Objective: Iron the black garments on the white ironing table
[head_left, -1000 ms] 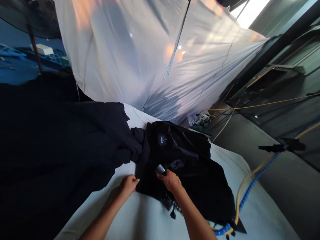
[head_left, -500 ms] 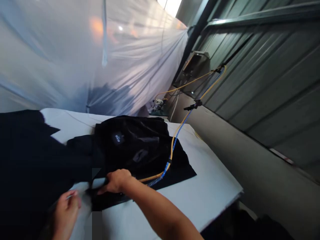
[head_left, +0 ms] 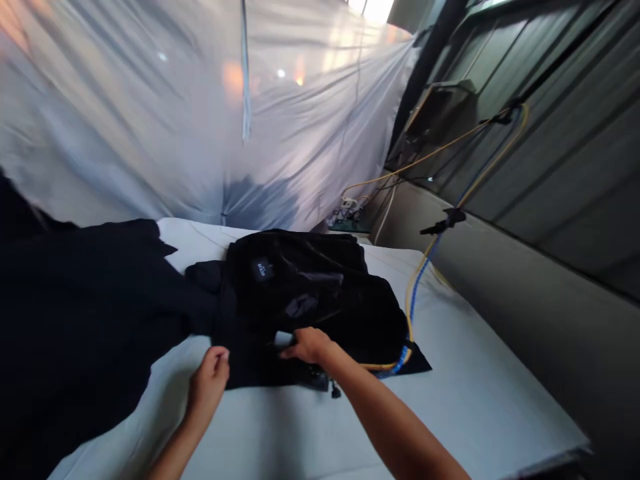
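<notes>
A black garment (head_left: 320,293) with a small label lies on the white-topped table. My right hand (head_left: 310,343) is closed around a dark hand tool with a pale grey part (head_left: 284,339), held over the garment's near part. Yellow and blue lines run from beside this hand; the tool's exact kind is not clear. To its left, my left hand (head_left: 210,373) has its fingers curled together at the garment's near left edge. Whatever may be in that pinch is hidden. Dark cloth (head_left: 90,307) spreads across the left side and meets the garment.
The yellow and blue lines (head_left: 413,307) rise from the table to a black clamp (head_left: 445,221) and a higher support. White sheeting (head_left: 150,133) hangs behind the table (head_left: 480,387). A low wall (head_left: 525,267) and metal panels stand to the right.
My right hand has moved the tool right, away from the dark cloth's edge and over the garment. My left hand has come up beside the garment's edge. The view has shifted left.
</notes>
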`<action>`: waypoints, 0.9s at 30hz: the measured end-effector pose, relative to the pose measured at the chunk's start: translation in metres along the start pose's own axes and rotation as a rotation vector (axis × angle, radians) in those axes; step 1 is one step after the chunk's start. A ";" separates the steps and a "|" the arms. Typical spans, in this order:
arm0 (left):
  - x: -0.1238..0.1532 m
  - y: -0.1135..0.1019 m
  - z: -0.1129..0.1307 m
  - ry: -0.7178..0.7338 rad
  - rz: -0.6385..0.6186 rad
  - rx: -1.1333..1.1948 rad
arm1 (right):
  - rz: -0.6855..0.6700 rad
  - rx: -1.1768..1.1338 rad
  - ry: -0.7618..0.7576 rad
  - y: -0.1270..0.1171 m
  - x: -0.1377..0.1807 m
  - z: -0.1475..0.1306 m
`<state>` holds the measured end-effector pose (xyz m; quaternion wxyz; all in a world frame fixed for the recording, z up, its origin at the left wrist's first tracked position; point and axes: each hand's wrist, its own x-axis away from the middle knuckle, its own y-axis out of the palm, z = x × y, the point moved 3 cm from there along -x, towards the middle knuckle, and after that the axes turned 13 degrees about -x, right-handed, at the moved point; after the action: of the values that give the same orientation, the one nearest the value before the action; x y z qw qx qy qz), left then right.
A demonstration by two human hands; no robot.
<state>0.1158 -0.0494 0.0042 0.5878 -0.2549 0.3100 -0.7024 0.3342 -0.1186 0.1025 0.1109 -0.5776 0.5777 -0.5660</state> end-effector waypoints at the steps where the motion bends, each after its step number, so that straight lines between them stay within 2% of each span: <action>1: 0.004 0.007 0.008 0.059 -0.012 0.010 | 0.009 -0.001 0.010 -0.003 0.002 0.013; 4: 0.014 0.025 0.027 0.250 0.023 -0.013 | 0.041 -0.030 0.031 -0.009 0.010 0.049; 7: 0.022 0.043 0.031 0.373 0.041 -0.122 | 0.061 -0.066 0.074 -0.015 0.019 0.085; 11: 0.027 0.057 0.027 0.357 0.027 -0.359 | 0.086 -0.072 0.136 -0.029 0.033 0.134; 13: 0.029 0.061 0.035 0.344 0.030 -0.420 | 0.103 -0.060 0.158 -0.037 0.041 0.157; 16: 0.038 0.073 0.068 0.451 -0.001 -0.387 | 0.125 -0.031 0.168 -0.043 0.053 0.185; 19: 0.053 0.100 0.107 0.575 -0.078 -0.361 | 0.112 -0.006 0.140 -0.042 0.064 0.201; 22: 0.067 0.129 0.123 0.472 -0.139 -0.481 | 0.093 -0.022 0.123 -0.041 0.072 0.212; 25: 0.076 0.149 0.119 0.327 -0.159 -0.622 | 0.093 -0.057 0.150 -0.047 0.076 0.230; 27: 0.078 0.154 0.116 0.304 -0.170 -0.660 | 0.100 -0.066 0.163 -0.055 0.078 0.249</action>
<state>0.2884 -0.1600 -0.0311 0.3609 -0.3483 0.5814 -0.6406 0.5345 -0.2949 0.1029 0.0726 -0.5037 0.6311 -0.5854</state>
